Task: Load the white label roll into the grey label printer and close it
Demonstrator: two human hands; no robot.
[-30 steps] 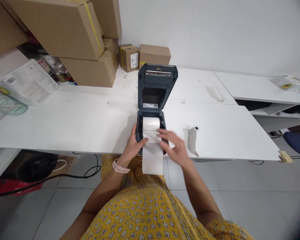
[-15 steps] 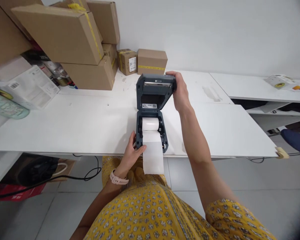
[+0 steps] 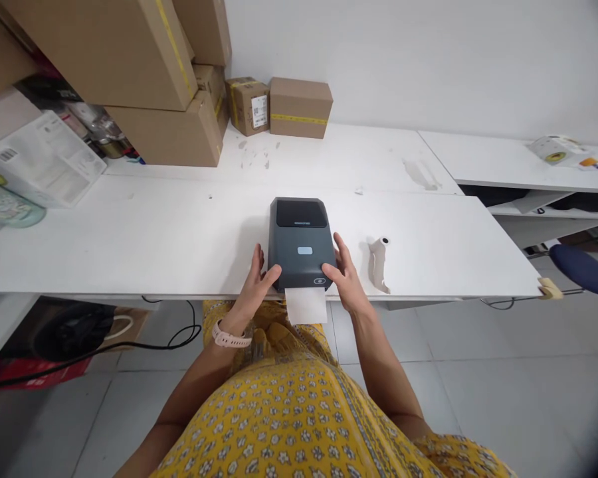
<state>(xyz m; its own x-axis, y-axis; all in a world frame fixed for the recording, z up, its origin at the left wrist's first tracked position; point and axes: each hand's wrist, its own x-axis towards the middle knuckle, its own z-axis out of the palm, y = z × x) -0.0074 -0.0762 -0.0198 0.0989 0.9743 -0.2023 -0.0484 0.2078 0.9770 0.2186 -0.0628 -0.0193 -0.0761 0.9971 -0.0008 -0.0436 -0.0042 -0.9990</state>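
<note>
A dark grey label printer [image 3: 286, 255] rests on the white table near its front edge, lid down. From its front slot a strip of white label paper [image 3: 305, 307] hangs past the table edge. My left hand [image 3: 253, 287] is at the printer's left front corner, thumb on the corner and fingers stretched out beside the casing. At the opposite corner is my right hand [image 3: 347, 282], its thumb on the lid and its fingers spread along the right side. The paper roll inside is hidden under the lid.
Right of the printer, a small core with a curled strip of backing paper [image 3: 377, 262] lies on the table [image 3: 453, 259]. Cardboard boxes [image 3: 164, 136] are stacked at the back left, with two smaller ones beside them. A blue stool seat [image 3: 583, 269] stands beyond the right end.
The printer's lid has swung down from raised to shut. My right hand has come down from the lid's upper edge to the front right corner. The curled strip, previously hidden, now shows.
</note>
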